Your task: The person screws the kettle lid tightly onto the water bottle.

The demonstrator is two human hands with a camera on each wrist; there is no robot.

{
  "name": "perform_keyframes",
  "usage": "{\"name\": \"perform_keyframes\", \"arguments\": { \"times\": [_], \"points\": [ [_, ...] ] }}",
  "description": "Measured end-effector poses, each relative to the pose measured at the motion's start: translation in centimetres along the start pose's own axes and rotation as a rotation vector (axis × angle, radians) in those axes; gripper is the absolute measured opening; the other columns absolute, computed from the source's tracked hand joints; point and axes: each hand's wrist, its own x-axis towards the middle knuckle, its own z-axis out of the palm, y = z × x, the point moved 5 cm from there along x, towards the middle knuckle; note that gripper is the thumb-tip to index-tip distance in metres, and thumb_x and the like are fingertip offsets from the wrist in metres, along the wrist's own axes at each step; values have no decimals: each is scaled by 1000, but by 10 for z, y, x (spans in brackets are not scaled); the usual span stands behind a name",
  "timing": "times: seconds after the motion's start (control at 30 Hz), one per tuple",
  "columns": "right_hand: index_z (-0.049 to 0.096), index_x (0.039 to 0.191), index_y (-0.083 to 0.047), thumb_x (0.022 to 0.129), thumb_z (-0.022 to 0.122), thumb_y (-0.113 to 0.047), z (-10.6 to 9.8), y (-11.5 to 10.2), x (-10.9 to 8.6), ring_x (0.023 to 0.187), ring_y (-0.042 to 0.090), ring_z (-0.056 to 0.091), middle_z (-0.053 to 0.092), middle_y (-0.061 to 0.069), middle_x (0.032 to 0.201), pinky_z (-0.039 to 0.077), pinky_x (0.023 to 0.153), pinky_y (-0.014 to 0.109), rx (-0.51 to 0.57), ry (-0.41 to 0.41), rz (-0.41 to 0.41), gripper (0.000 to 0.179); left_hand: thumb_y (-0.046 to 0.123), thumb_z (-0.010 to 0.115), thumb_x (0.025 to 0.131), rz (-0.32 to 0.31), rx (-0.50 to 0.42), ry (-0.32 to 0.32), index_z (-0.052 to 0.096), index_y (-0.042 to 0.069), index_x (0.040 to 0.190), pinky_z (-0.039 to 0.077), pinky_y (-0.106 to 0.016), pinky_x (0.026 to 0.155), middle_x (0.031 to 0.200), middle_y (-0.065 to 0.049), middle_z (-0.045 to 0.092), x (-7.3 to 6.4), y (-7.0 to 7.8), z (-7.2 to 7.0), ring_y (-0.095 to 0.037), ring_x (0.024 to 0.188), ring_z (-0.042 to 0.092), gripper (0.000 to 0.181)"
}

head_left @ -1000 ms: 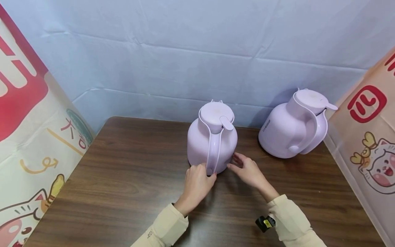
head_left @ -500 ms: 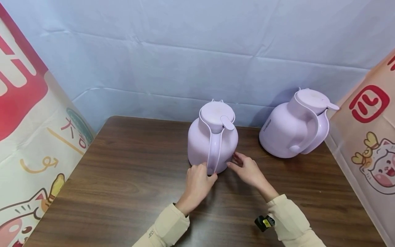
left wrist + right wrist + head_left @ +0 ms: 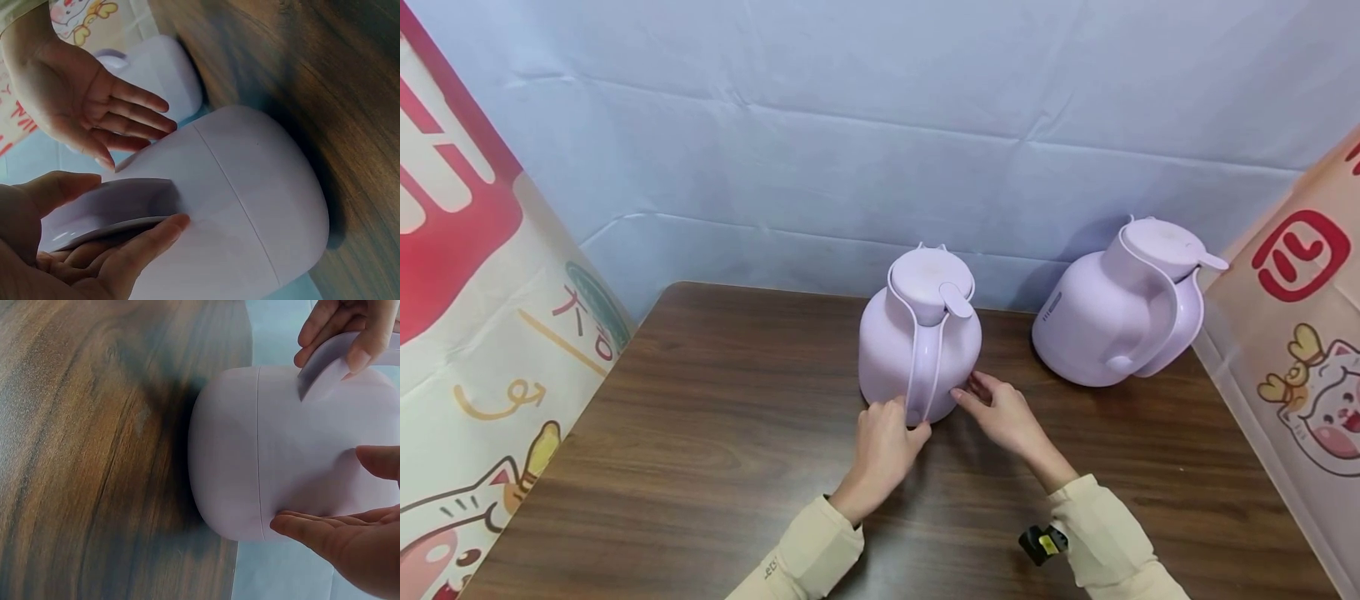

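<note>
A lilac thermos jug (image 3: pixel 886 354) stands upright on the brown wooden table, its handle turned toward me and its lid lever (image 3: pixel 955 300) pointing the same way. My left hand (image 3: pixel 882 446) grips the lower end of the handle (image 3: pixel 125 200), thumb on one side and fingers on the other. On the jug's right side, my right hand (image 3: pixel 1006 418) rests with its fingertips at the wall low down. The right wrist view shows those fingers (image 3: pixel 306 532) fairly straight along the body, thumb apart from them.
A second lilac thermos jug (image 3: pixel 1086 325) stands at the back right of the table (image 3: pixel 700 433), handle to the right. Behind the table hangs a pale blue cloth (image 3: pixel 820 150). Printed cartoon sheets flank the left (image 3: pixel 490 367) and right sides.
</note>
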Motion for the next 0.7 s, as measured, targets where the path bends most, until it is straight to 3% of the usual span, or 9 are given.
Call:
{"name": "perform_keyframes", "arguments": {
  "times": [0.7],
  "points": [
    [39, 127, 16, 91, 54, -30, -2, 2, -2, 113, 36, 49, 50, 28, 120, 39, 91, 46, -37, 24, 10, 60, 14, 68, 65, 12, -18, 18, 52, 5, 58, 43, -38, 48, 51, -9, 52, 4, 1, 1, -33, 50, 55, 20]
  ]
}}
